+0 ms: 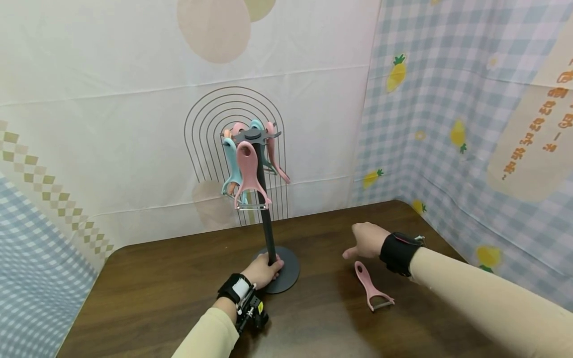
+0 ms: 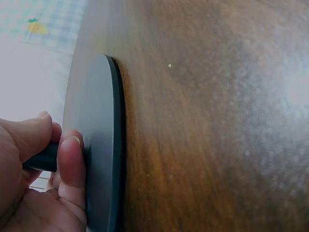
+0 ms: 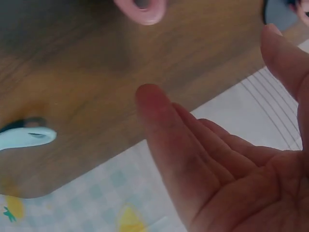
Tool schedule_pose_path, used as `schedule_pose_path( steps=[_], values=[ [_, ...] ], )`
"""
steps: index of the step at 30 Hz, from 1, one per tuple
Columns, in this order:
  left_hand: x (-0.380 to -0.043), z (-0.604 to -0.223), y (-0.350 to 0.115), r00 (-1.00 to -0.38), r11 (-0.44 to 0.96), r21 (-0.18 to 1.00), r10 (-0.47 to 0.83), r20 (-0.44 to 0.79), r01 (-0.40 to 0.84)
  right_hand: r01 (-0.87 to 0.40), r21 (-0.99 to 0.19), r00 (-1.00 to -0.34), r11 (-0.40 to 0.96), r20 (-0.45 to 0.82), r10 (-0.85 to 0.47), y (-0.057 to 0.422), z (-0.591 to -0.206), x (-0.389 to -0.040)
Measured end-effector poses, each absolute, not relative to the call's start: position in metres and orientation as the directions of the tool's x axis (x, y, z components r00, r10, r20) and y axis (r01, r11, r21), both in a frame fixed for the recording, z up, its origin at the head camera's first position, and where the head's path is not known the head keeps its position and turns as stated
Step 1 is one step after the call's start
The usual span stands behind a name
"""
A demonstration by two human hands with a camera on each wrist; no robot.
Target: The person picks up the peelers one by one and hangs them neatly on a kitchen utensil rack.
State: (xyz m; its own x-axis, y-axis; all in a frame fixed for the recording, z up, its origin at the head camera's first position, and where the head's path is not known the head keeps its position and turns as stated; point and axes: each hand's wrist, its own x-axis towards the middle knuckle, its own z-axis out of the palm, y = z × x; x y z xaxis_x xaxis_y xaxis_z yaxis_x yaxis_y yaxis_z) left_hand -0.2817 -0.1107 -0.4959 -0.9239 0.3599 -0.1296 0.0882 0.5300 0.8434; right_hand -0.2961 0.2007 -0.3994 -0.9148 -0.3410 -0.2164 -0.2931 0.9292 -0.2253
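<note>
A dark stand with a thin pole (image 1: 267,226) and a round base (image 1: 288,273) stands on the brown table (image 1: 170,278). My left hand (image 1: 260,271) grips the pole just above the base; in the left wrist view, thumb and fingers curl round it. Peelers hang from the hooks at its top, among them a pink peeler (image 1: 248,166) in front and a light blue peeler (image 1: 232,161). Over the table on the right, my right hand (image 1: 370,239) holds nothing, its fingers loosely extended. Just nearer than that hand lies another pink peeler (image 1: 368,283), blade end toward me.
In the right wrist view, a light blue handle (image 3: 29,137) lies on the table; the head view does not show it. A pale cloth (image 1: 134,164) hangs behind the table, and a blue checked cloth (image 1: 447,99) with pineapples hangs at right.
</note>
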Motion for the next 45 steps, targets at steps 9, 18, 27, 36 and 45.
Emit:
schedule_pose_path(
  steps=[9, 18, 27, 36, 45],
  values=[
    [-0.277, -0.490, -0.110, -0.923, 0.523, 0.849, 0.361, -0.134, 0.082, -0.323, -0.188, -0.908, 0.928, -0.215, -0.360, 0.212, -0.418, -0.281],
    [-0.276, -0.488, -0.110, -0.925, 0.520, 0.850, 0.356, -0.131, 0.079, -0.258, -0.177, -0.896, 0.950, -0.323, -0.304, 0.211, -0.430, -0.264],
    [-0.276, -0.487, -0.110, -0.926, 0.528, 0.846, 0.352, -0.137, 0.076, -0.302, -0.122, -0.916, 0.945, -0.238, -0.324, 0.205, -0.436, -0.258],
    [-0.276, -0.487, -0.110, -0.926, 0.521, 0.850, 0.352, -0.134, 0.075, -0.349, -0.049, -0.918, 0.936, -0.184, -0.352, 0.196, -0.441, -0.254],
    [-0.275, -0.486, -0.110, -0.922, 0.526, 0.847, 0.364, -0.136, 0.083, -0.406, -0.069, -0.901, 0.911, -0.139, -0.412, 0.192, -0.443, -0.246]
  ],
)
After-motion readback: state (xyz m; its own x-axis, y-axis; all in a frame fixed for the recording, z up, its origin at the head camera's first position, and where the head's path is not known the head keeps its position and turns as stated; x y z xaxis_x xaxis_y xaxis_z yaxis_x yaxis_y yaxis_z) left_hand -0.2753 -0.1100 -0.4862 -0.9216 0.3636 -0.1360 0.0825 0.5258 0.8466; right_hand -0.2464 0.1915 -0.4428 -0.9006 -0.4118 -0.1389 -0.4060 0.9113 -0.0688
